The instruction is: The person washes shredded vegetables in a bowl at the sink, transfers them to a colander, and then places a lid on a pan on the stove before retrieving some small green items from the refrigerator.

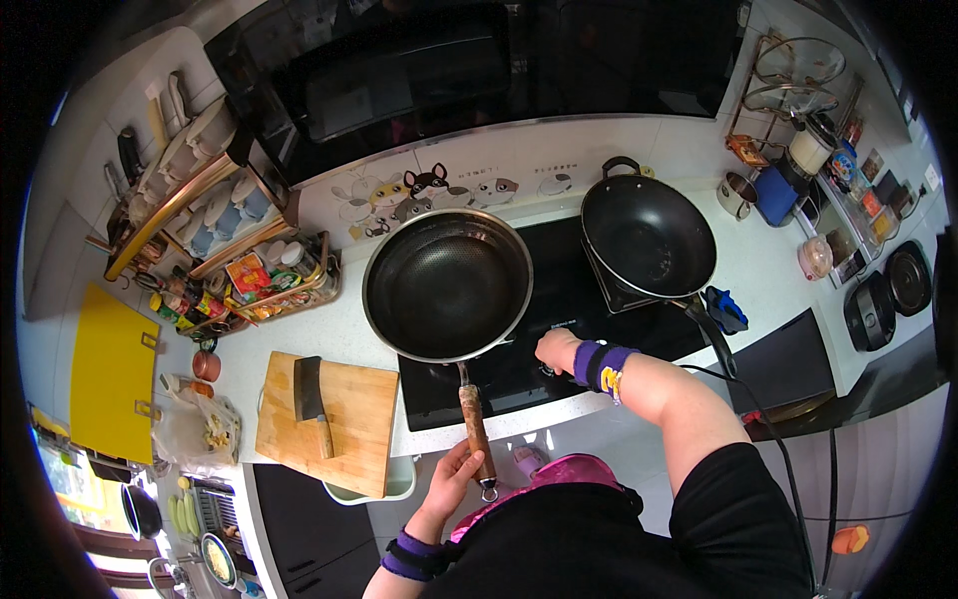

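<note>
A large black wok with a textured inside point(449, 288) stands on the left part of the black glass cooktop point(539, 247). Its worn wooden handle point(471, 419) points toward me. Near the end of that handle is my left hand point(453, 479), its thumb lying on the wood and its fingers partly hidden behind. My right hand point(560, 350) reaches to the front of the cooktop, fingers pinched over a control knob point(548, 370) that they mostly cover. A second black wok point(650, 236) rests on a burner stand to the right and looks empty.
Left of the cooktop, a cleaver point(307, 389) lies on a wooden cutting board point(359, 404), which overhangs the counter edge above a pale basin point(404, 479). A spice rack point(284, 288) stands behind. At right are a blue cloth point(724, 311), a blender point(786, 183) and a hanging cord point(778, 442).
</note>
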